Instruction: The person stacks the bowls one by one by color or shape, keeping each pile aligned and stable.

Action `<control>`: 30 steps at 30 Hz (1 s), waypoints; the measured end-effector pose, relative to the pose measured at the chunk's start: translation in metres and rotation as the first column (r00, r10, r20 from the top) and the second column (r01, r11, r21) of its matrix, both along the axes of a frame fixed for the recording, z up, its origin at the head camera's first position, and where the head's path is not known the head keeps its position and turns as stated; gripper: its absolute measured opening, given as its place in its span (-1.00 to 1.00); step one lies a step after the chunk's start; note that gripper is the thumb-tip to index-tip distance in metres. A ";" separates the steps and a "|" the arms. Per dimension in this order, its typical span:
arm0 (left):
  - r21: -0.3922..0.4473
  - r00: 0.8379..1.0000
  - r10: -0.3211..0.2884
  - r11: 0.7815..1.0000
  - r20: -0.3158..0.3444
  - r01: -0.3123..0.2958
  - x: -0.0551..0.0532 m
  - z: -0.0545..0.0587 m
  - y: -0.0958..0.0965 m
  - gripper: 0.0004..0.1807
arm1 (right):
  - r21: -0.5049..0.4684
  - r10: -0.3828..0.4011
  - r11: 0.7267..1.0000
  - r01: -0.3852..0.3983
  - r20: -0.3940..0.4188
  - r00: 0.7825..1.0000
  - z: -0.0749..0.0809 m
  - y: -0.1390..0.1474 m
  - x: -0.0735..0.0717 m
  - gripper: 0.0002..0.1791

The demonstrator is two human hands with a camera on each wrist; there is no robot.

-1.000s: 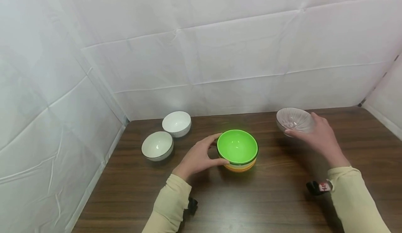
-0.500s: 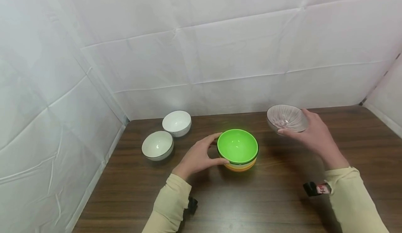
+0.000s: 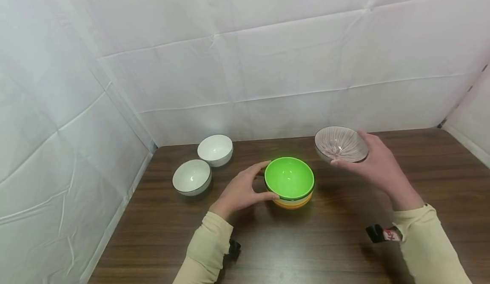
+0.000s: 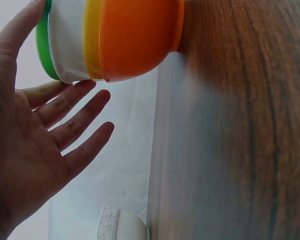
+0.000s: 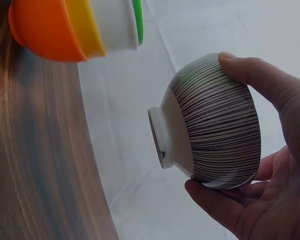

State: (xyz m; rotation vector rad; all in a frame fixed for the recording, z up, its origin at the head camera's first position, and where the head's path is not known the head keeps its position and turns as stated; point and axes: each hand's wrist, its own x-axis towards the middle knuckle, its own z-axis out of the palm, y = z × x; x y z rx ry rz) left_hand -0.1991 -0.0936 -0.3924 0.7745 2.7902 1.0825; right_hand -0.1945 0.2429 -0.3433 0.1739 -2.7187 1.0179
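Observation:
A nested stack of bowls stands on the table, with a green bowl (image 3: 289,178) on top and white, yellow and orange bowls (image 4: 135,40) below. My left hand (image 3: 241,192) grips this stack at its upper left side, thumb at the near rim and index finger at the far rim. The other left fingers spread out beneath the rim in the left wrist view. Held up off the table right of the stack is a bowl with thin dark stripes (image 5: 217,122). My right hand (image 3: 377,163) grips it by the rim, thumb on the near side and fingers behind.
Two white bowls, a nearer one with a dark rim (image 3: 191,177) and one behind it (image 3: 215,150), sit close together at the back left of the brown wooden table (image 3: 306,250). A white sheet wall (image 3: 268,75) rises at the table's back edge.
My right hand has carried the striped bowl leftward and slightly up, closer to the stack. The left hand and the stack have stayed in place.

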 end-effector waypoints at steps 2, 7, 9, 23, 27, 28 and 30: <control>-0.002 1.000 0.006 1.000 0.001 -0.006 0.000 0.000 0.000 -0.04 | 0.001 0.011 1.000 -0.011 -0.009 1.000 0.002 -0.003 0.002 0.23; -0.008 1.000 0.017 1.000 -0.001 -0.017 0.000 0.000 -0.001 -0.07 | -0.004 0.036 0.999 -0.036 -0.013 0.999 0.006 -0.010 0.006 0.24; -0.009 1.000 0.019 1.000 -0.005 -0.019 0.000 0.000 -0.001 -0.08 | -0.012 0.043 0.999 -0.043 -0.004 0.999 0.007 -0.013 0.007 0.25; -0.012 0.997 0.024 1.000 -0.069 -0.025 0.002 0.001 0.005 -0.22 | -0.076 0.105 0.991 -0.107 -0.028 0.994 0.007 -0.034 0.015 0.23; -0.003 0.996 0.029 1.000 -0.087 -0.030 0.002 0.000 0.007 -0.22 | -0.065 0.129 0.989 -0.131 -0.045 0.991 0.006 -0.041 0.018 0.21; -0.002 0.995 0.032 0.999 -0.092 -0.033 0.003 0.000 0.008 -0.22 | -0.064 0.135 0.988 -0.138 -0.048 0.990 0.005 -0.043 0.018 0.20; 0.004 0.994 0.036 0.999 -0.104 -0.036 0.003 0.000 0.008 -0.21 | -0.060 0.147 0.987 -0.150 -0.061 0.987 0.004 -0.046 0.019 0.19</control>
